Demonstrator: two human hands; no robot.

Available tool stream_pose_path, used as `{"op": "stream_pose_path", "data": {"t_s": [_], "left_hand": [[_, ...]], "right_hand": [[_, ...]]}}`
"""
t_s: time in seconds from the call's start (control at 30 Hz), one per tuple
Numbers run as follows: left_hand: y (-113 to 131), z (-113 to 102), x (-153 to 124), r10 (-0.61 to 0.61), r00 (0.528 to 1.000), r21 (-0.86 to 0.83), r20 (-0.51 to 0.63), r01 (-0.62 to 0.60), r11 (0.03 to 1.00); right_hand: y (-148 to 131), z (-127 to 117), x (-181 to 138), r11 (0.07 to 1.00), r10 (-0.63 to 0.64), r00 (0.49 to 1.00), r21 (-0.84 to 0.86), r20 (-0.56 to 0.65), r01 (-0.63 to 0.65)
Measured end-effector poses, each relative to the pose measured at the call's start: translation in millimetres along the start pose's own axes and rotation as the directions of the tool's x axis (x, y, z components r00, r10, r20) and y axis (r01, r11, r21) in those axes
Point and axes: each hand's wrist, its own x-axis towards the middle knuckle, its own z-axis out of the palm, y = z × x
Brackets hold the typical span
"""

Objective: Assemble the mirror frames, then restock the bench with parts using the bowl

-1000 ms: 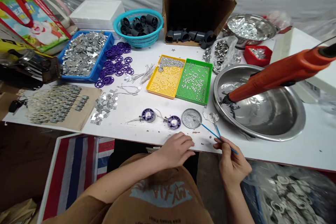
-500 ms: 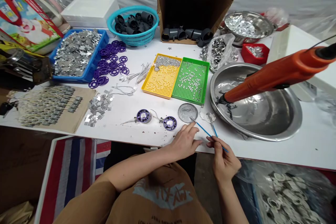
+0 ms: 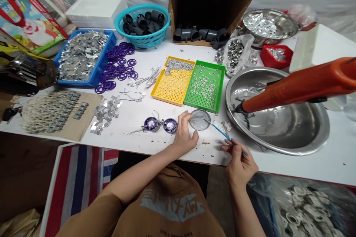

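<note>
My left hand (image 3: 185, 133) rests on the white table, fingers curled toward the left rim of a small round silver dish (image 3: 199, 120); whether it grips anything I cannot tell. Just left of it lie two purple spools (image 3: 161, 124) with wire leads. My right hand (image 3: 239, 159) is closed in a pinch on a thin blue stick (image 3: 222, 133), whose tip reaches into the silver dish. A scrap of white paper (image 3: 226, 126) lies beside the stick.
A yellow tray (image 3: 174, 81) and green tray (image 3: 205, 86) sit behind the dish. An orange glue gun (image 3: 300, 87) hangs over a large steel bowl (image 3: 280, 133) at right. Farther back stand a blue tray of silver pieces (image 3: 83, 55), loose purple spools (image 3: 118, 64), a teal basket (image 3: 142, 26) and a cardboard box (image 3: 208, 3).
My left hand moved forward from the table edge to the dish. The nearer purple spool now lies against the other one. My right hand kept the blue stick, shifting slightly right.
</note>
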Motion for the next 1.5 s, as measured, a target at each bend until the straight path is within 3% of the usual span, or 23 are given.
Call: {"op": "stream_pose_path", "data": {"t_s": [0.13,0.27,0.4,0.47,0.53,0.63,0.8,0.93,1.07,1.2,1.27,1.33,1.4,1.5], "left_hand": [[-8,2,9,-0.106,0.993,-0.127,0.060,0.113,0.985],[-2,-6,-4,-0.139,0.986,-0.128,0.090,0.150,0.980],[16,-17,-31,-0.068,0.996,0.007,0.063,0.068,0.998],[24,-19,-42,0.022,0.991,0.045,0.135,-0.028,0.999],[30,-18,-50,0.082,0.954,0.025,0.289,-0.093,0.995],[33,-16,-52,0.051,0.892,0.022,0.450,-0.068,0.997],[33,-16,-50,-0.109,0.852,0.194,0.512,0.009,0.981],[31,-12,-50,-0.152,0.820,0.284,0.552,-0.013,0.959],[31,-4,-46,-0.189,0.804,0.347,0.564,-0.024,0.937],[34,-1,-39,-0.184,0.798,0.344,0.574,-0.031,0.938],[36,-3,-36,-0.120,0.828,0.261,0.547,-0.032,0.965],[35,-8,-33,-0.088,0.890,0.193,0.447,0.000,0.981],[31,-13,-28,-0.134,0.942,0.183,0.309,0.080,0.980],[20,-17,-17,-0.255,0.947,0.184,0.193,0.221,0.958]], "right_hand": [[1,-2,-3,0.995,-0.060,0.997,-0.080,0.045,0.064],[5,-7,-6,0.996,-0.050,0.997,-0.072,0.057,0.055],[5,-11,-8,0.997,-0.049,0.996,-0.062,0.077,0.054],[5,-13,-8,0.996,-0.061,0.995,-0.059,0.084,0.066],[5,-14,-6,0.994,-0.073,0.992,-0.068,0.106,0.081],[8,-15,1,0.991,-0.076,0.979,-0.091,0.188,0.095],[9,-14,19,0.989,-0.095,0.927,-0.068,0.363,0.128],[2,-14,25,0.962,-0.189,0.886,-0.104,0.423,0.254],[-1,-16,18,0.898,-0.277,0.853,-0.198,0.443,0.394],[4,-17,11,0.929,-0.209,0.891,-0.203,0.402,0.309],[7,-19,11,0.948,-0.167,0.904,-0.186,0.395,0.257],[9,-21,14,0.964,-0.137,0.916,-0.163,0.377,0.211],[9,-22,17,0.979,-0.108,0.931,-0.125,0.349,0.160],[8,-21,22,0.991,-0.073,0.949,-0.089,0.307,0.105]]}}
